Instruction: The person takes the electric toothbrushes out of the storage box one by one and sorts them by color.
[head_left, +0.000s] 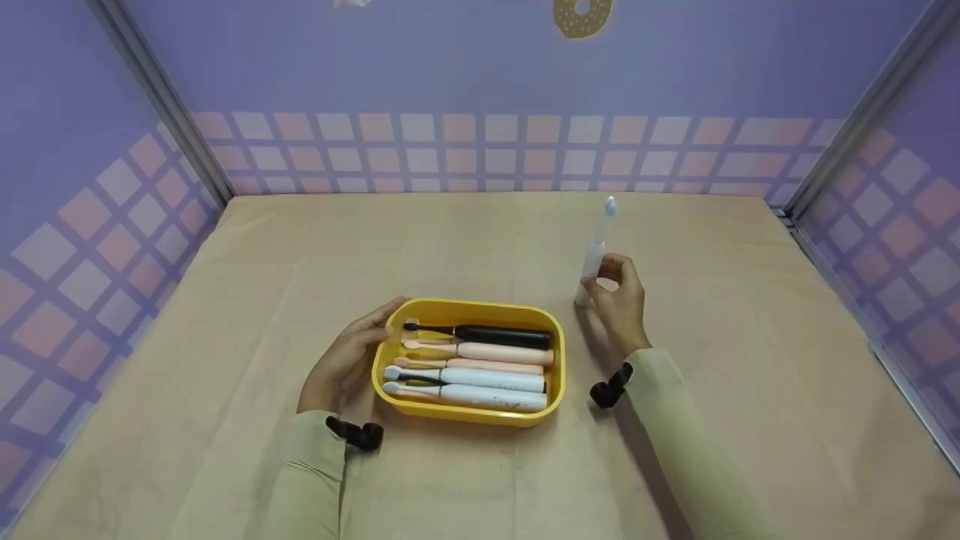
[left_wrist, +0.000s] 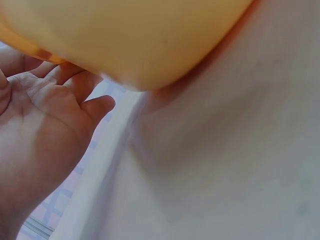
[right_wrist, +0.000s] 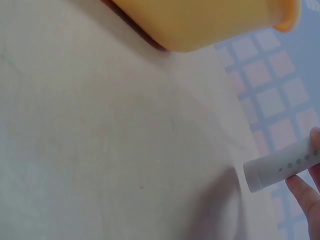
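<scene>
My right hand (head_left: 622,304) pinches a white electric toothbrush (head_left: 592,262) by its handle, between thumb and fingers. The brush stands nearly upright with its head up, to the right of a yellow bin (head_left: 469,415). In the right wrist view, the round base of its handle and a row of small marks show. My left hand (head_left: 349,360) grips the bin's left end, with the thumb at the rim and the fingers along the outer wall. Inside lie a black electric toothbrush (head_left: 502,335), pink ones (head_left: 502,353) and white ones (head_left: 495,397), side by side with heads to the left.
A pale cloth covers the table (head_left: 360,247). Behind it rises a purple wall (head_left: 450,67) with a band of pink and white checks, and similar panels stand at both sides. Metal posts (head_left: 172,105) mark the back corners.
</scene>
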